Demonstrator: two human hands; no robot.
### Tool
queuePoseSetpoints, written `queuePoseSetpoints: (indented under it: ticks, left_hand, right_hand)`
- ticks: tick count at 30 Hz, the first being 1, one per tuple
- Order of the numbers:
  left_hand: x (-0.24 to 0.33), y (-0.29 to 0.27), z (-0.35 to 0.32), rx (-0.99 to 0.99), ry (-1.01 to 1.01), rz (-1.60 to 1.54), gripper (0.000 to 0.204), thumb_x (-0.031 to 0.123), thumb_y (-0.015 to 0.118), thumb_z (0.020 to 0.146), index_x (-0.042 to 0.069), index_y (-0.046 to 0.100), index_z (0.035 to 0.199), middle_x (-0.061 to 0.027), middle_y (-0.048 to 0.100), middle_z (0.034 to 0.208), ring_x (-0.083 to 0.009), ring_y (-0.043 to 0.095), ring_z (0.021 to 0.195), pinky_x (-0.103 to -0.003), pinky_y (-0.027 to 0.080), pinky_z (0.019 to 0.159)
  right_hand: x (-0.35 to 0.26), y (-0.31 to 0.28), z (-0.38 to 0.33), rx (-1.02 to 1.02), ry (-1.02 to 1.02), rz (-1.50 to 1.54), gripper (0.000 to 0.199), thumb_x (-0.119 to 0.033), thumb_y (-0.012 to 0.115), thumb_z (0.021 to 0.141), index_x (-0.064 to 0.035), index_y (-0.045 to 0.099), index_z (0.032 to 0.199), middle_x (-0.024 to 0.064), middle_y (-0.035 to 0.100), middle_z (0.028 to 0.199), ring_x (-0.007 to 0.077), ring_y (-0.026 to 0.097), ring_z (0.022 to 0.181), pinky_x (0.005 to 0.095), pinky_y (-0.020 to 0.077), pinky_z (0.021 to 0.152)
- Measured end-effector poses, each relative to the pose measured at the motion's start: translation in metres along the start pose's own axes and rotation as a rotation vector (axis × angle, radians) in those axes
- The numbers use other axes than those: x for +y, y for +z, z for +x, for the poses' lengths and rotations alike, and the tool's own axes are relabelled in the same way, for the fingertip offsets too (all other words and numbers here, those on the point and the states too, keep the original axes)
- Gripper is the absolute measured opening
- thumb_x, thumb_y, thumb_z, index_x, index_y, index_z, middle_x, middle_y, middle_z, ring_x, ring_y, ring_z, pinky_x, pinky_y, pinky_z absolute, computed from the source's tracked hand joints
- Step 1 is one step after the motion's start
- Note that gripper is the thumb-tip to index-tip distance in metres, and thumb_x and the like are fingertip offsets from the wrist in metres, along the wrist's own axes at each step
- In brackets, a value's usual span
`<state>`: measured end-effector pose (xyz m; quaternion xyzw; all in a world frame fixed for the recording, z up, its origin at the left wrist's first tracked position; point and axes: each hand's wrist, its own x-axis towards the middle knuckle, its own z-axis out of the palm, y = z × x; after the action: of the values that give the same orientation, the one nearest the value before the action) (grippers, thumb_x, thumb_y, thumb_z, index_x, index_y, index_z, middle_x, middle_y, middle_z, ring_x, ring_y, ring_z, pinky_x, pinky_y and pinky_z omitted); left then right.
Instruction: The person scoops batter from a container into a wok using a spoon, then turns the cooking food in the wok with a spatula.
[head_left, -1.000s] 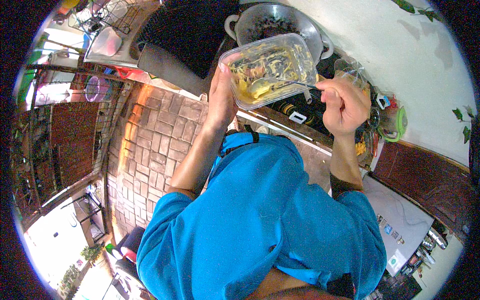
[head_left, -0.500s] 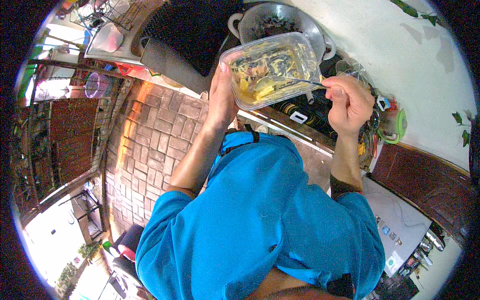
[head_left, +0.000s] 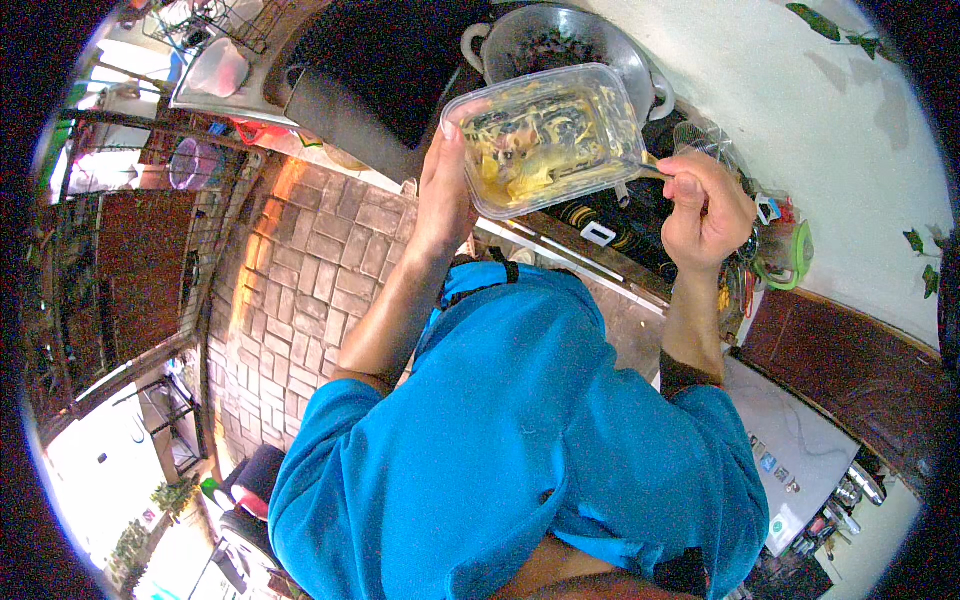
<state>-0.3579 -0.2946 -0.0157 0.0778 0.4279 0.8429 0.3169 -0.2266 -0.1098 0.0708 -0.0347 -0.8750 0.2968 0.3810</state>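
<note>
A clear rectangular plastic container [head_left: 607, 100] is tilted toward me, its walls smeared with a soft yellow spread. More of that yellow spread [head_left: 530, 182] is gathered at its lower left end. My left hand [head_left: 447, 185] grips the container's left side, thumb on the rim and the other fingers hidden behind it. At the right rim, my right hand [head_left: 708, 215] is closed on the handle of a metal spoon [head_left: 648, 170]. The spoon's head reaches over the rim into the container, where its outline is hard to make out.
Behind the container stands a two-handled metal wok [head_left: 620, 62] with dark bits inside. A black panel [head_left: 370, 90] lies to its left. A white wall [head_left: 830, 130] borders the right, with a green-rimmed item [head_left: 798, 255] beside it. Brick paving [head_left: 310, 260] spreads at left.
My right hand has moved slightly to the right and down, drawing the spoon from the container's middle toward its right rim. My left hand and the container stay nearly in place.
</note>
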Motion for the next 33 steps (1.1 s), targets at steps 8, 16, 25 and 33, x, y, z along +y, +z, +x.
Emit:
queuePoseSetpoints:
  ticks: [8,16,25,33]
  left_hand:
    - [0.003,0.0,-0.002,-0.003,-0.006,0.0,0.05,0.041,0.029,0.102,0.001,0.043,0.129,-0.0161,0.052,0.123,-0.0247,0.057,0.111,-0.039,0.048,0.096]
    - [0.002,-0.004,-0.003,-0.096,0.003,0.045,0.053,0.044,0.03,0.101,0.001,0.044,0.129,-0.0164,0.052,0.125,-0.0252,0.056,0.111,-0.038,0.046,0.097]
    - [-0.003,-0.007,0.001,-0.134,-0.038,0.083,0.05,0.043,0.031,0.102,0.003,0.047,0.127,-0.0148,0.053,0.123,-0.0224,0.057,0.108,-0.037,0.047,0.095]
    - [0.01,0.003,-0.004,-0.195,0.032,0.251,0.054,0.043,0.025,0.102,0.001,0.048,0.126,-0.0139,0.056,0.119,-0.022,0.058,0.108,-0.035,0.047,0.095]
  right_hand:
    - [-0.002,0.002,-0.001,0.016,0.015,0.092,0.019,-0.013,0.052,0.09,-0.0046,0.068,0.085,0.0065,0.059,0.061,0.0166,0.057,0.051,0.0284,0.0426,0.047]
    - [0.003,0.016,0.002,0.049,-0.144,0.087,0.027,-0.019,0.054,0.095,0.0019,0.066,0.083,0.0067,0.059,0.062,0.0123,0.053,0.05,0.0237,0.0392,0.047]
    - [0.002,0.014,0.004,-0.176,-0.17,0.25,0.029,-0.021,0.056,0.095,0.0029,0.066,0.082,0.0084,0.06,0.065,0.0144,0.054,0.053,0.0254,0.0389,0.048]
    - [-0.01,0.011,0.016,-0.132,-0.184,0.176,0.031,-0.026,0.059,0.093,0.0016,0.067,0.081,0.0095,0.062,0.066,0.0177,0.056,0.055,0.0269,0.0419,0.052]
